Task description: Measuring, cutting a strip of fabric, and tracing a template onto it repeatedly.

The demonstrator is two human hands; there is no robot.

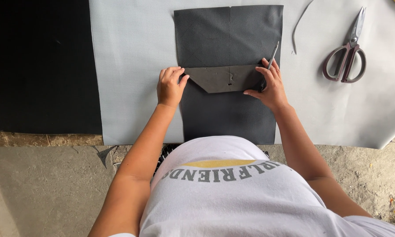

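I'm looking straight down: my left hand point(171, 86) lies flat, fingers loosely curled, pinning the left end of a dark grey flap-shaped template point(224, 78) at centre frame, so it can't slide on the larger dark grey leatherette panel point(228, 37) beneath. My right hand point(270, 83) presses the template's right end with spread fingers while pinching a slim silver pen point(273, 53), tip angled down at the edge, ready for tracing, I'd judge. Both pieces rest on a pale grey sheet point(127, 66). Scissors point(347, 55), closed, sit well apart at upper right, beside a thin cut strip point(297, 27); a black sheet point(39, 66) fills upper left. Open room either side.
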